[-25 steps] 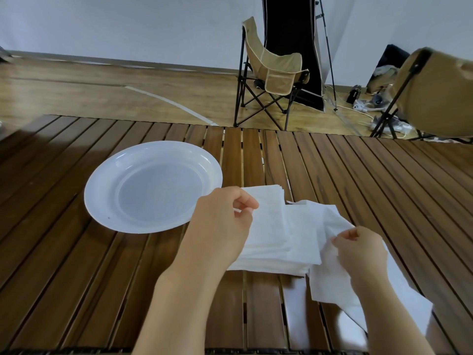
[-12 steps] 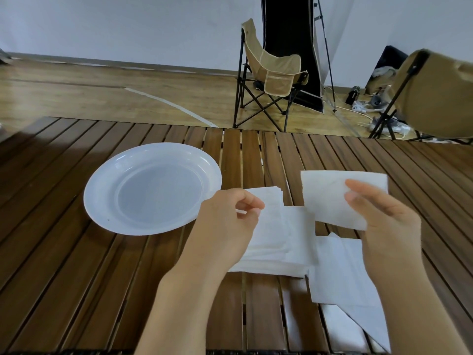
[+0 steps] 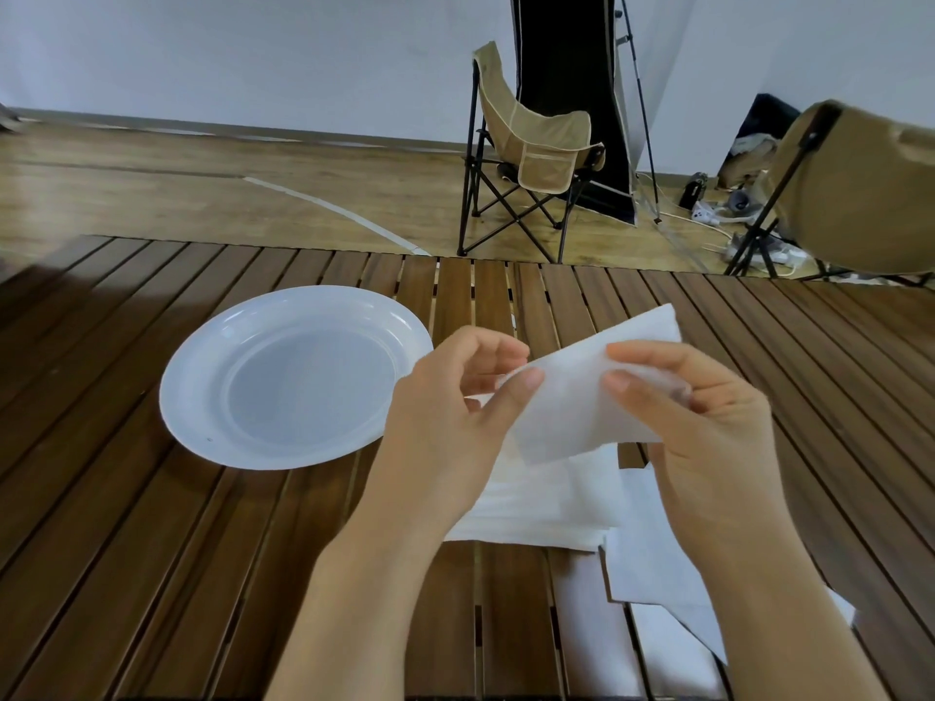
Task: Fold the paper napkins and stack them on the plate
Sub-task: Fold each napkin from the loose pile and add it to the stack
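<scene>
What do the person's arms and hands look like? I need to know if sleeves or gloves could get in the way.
Both are bare. The left hand and right hand have no gloves, rings or watch in view, and both forearms are uncovered down to the picture's lower edge, with no sleeve showing. The fingernails are short and plain.

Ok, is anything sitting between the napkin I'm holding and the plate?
Nothing visible. The napkin is held up between the left hand and right hand, just right of the plate. The plate holds nothing, and only bare table lies around it. The napkin pile sits below the hands, off that path.
</scene>
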Demonstrator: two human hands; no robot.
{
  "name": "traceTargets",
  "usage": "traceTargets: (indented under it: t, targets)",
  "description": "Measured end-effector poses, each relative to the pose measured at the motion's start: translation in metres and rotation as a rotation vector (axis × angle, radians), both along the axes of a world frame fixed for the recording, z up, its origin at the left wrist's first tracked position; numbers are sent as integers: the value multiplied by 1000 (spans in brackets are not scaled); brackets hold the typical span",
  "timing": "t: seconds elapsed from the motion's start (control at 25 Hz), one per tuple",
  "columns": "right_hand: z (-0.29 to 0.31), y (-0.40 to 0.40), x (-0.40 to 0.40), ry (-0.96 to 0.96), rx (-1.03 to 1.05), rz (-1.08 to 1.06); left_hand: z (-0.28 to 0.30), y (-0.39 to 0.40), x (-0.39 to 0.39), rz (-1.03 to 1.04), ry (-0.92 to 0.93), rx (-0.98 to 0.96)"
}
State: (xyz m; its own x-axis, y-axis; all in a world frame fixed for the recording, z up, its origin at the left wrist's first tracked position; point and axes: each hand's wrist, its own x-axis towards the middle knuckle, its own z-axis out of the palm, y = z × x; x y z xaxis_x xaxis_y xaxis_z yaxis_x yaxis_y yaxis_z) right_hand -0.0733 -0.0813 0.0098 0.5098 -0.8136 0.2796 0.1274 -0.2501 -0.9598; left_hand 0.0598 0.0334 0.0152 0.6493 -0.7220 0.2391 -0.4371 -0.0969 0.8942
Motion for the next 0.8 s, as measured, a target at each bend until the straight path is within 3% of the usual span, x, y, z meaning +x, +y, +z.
traceTargets:
  t: [0.2, 0.48, 0.8]
  targets:
    - [3, 2, 3, -31, 27, -2, 4, 2, 2, 31, -61, -52]
    - [2, 0, 3, -76, 91, 39, -2, 0, -3, -132, 30, 139]
    - [4, 2, 3, -153, 192, 126, 5, 2, -4, -89, 259, -12]
